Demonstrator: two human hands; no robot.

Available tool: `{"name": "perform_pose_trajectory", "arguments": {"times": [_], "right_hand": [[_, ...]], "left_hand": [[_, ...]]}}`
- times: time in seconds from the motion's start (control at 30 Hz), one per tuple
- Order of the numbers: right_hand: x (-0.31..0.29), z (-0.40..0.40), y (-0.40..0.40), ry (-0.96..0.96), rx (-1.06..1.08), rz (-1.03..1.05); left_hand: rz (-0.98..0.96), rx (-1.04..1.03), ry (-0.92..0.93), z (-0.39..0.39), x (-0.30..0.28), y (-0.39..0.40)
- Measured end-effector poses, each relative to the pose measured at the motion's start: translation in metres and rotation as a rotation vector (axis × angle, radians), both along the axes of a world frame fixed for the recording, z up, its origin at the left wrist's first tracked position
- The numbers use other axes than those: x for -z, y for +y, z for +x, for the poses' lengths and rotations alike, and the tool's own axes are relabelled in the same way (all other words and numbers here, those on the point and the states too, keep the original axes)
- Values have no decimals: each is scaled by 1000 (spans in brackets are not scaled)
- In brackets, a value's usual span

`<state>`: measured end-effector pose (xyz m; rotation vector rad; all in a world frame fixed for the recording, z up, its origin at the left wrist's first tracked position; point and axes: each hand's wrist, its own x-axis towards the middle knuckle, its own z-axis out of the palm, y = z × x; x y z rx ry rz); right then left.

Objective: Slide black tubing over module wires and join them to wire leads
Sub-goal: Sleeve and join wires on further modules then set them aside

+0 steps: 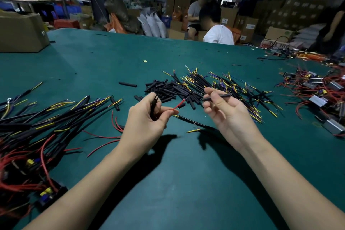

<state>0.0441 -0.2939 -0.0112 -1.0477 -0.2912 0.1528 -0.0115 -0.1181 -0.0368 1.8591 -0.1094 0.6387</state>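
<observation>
Above a green felt-covered worktop (112,58), the left hand (147,117) has its fingers curled around a thin red module wire (179,104), pinching it so that the bare tip points up and to the right, and a short length of black tubing (154,103) stands upright out of the same grasp. The right hand (225,112) pinches a second straight piece of black tubing (216,97) between thumb and forefinger, holding it roughly level, its left end just beside the red wire's tip but not touching it. Behind the hands lies a loose heap of cut black tubing pieces (171,89), merging on the right into a pile of black-sheathed wire leads with yellow and blue ends (233,86). At the left sits a bundle of joined black and red wires (37,127), and at the far right a scatter of small metal modules with red wires (317,91).
</observation>
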Motion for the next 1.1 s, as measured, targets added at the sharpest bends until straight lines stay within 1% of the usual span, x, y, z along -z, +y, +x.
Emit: {"name": "perform_pose_trajectory", "arguments": {"times": [0.13,0.3,0.5,1.1], "right_hand": [[1,-3,3,-84,56,-116],[3,-3,5,-122,122,-184],[6,0,3,-145,167,-208],[10,4,0,-135,143,-293]], "left_hand": [[59,27,9,1,5,-2],[111,36,0,1,7,-2],[121,34,-2,1,7,-2],[159,49,-23,-1,8,-3]]}}
